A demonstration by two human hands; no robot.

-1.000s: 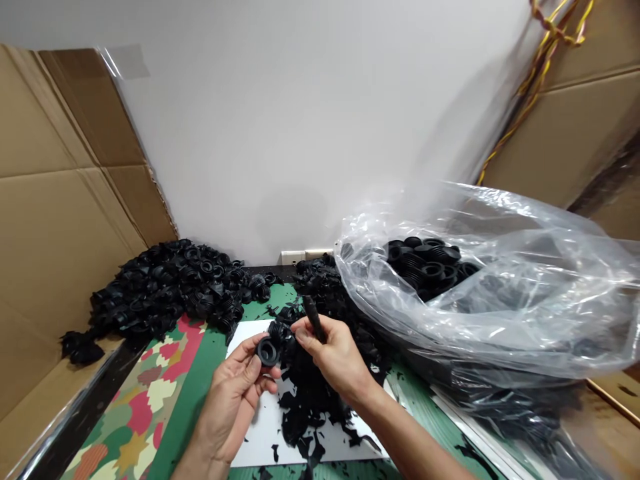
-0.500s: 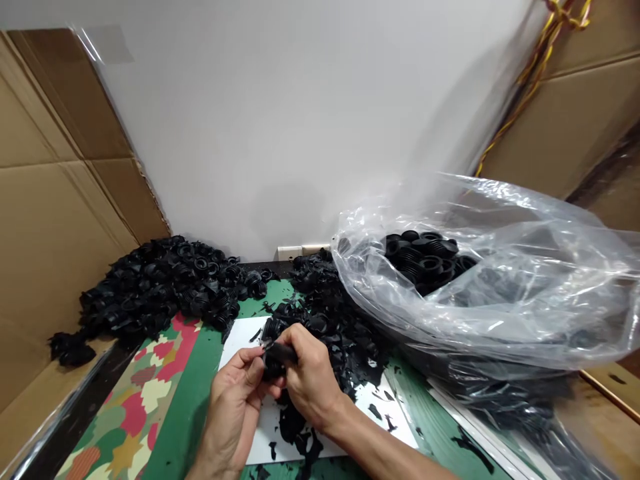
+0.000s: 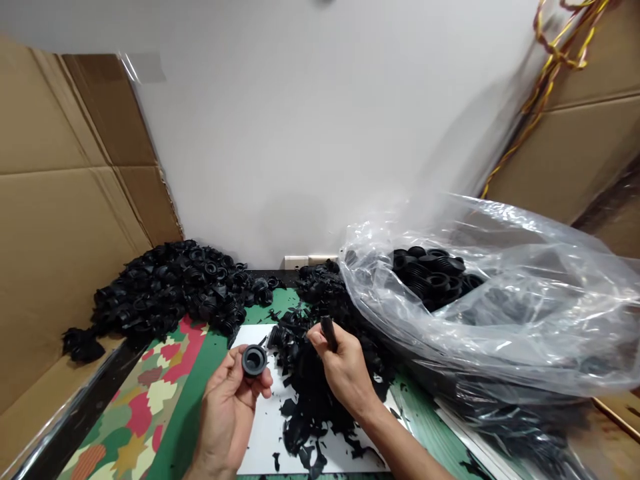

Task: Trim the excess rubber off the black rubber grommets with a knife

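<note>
Pinched between thumb and fingers of my left hand (image 3: pixel 227 403) is a black rubber bushing (image 3: pixel 254 361), its round open end facing me. My right hand (image 3: pixel 346 367) is closed around a dark stick-like piece (image 3: pixel 329 333) whose upper end shows above the fist; I cannot make out its kind. That hand is over a heap of black rubber scraps (image 3: pixel 309 417), apart from my left hand. Scraps and ribbed black pieces lie on a white board (image 3: pixel 255 440) beneath both hands.
At the back left rises a pile of black rubber bushings (image 3: pixel 170 287), beside a cardboard panel (image 3: pixel 65 200). A clear plastic bag (image 3: pixel 520 333) holding more black pieces (image 3: pixel 435 273) stands at right. A patterned strip (image 3: pixel 140 400) lies on the green tabletop (image 3: pixel 193 393).
My hands have parted: the right moved right and up with the dark stick-like piece, over the scraps. The bushing stays in my left hand, now showing its open end. The view shifted slightly.
</note>
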